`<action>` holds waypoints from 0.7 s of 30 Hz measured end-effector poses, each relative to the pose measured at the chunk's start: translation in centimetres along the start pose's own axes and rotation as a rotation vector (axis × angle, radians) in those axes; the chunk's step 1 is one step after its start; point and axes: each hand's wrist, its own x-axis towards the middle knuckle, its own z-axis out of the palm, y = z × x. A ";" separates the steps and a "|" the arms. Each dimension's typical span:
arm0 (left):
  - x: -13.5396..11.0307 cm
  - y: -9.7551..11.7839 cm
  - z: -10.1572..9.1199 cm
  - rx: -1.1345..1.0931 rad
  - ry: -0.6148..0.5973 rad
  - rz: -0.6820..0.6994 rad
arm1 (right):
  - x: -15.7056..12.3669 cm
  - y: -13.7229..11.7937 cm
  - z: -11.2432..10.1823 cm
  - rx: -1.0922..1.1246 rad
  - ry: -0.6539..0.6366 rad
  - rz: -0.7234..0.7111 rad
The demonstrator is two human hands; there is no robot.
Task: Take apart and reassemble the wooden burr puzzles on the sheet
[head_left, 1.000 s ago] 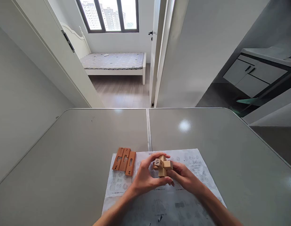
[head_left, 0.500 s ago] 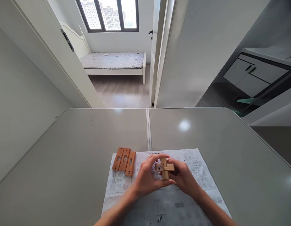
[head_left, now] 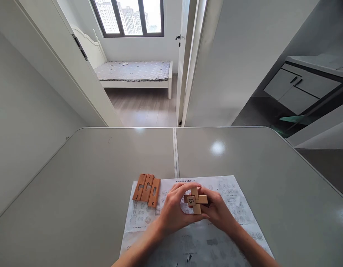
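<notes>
Both of my hands grip a small cross-shaped wooden puzzle (head_left: 196, 200) of pale interlocked blocks, held just above a printed instruction sheet (head_left: 229, 196). A handwritten "G" shows on the end block that faces me. My left hand (head_left: 174, 213) wraps its fingers round the puzzle's left side. My right hand (head_left: 217, 213) pinches it from the right. Three darker notched wooden pieces (head_left: 147, 189) lie side by side on the sheet's far left corner, left of my left hand.
The sheet lies on a grey table (head_left: 90, 178) with a seam down its middle and rounded far corners. Beyond the table stands an open doorway to a room with a bed (head_left: 134, 72). Grey cabinets (head_left: 299, 87) are at the far right.
The puzzle has been turned in my hands, so the "G" end now faces me and the cross reads flat. Both hands have drawn slightly closer together.
</notes>
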 end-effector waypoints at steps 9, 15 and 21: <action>-0.1 0.0 0.2 0.051 0.031 -0.001 | -0.1 0.2 0.3 0.010 0.034 -0.002; -0.1 0.0 0.1 0.031 0.009 -0.046 | -0.1 0.4 0.3 -0.018 0.028 0.016; 0.2 0.0 -0.1 -0.108 -0.038 -0.108 | -0.1 0.6 0.3 0.010 0.017 0.045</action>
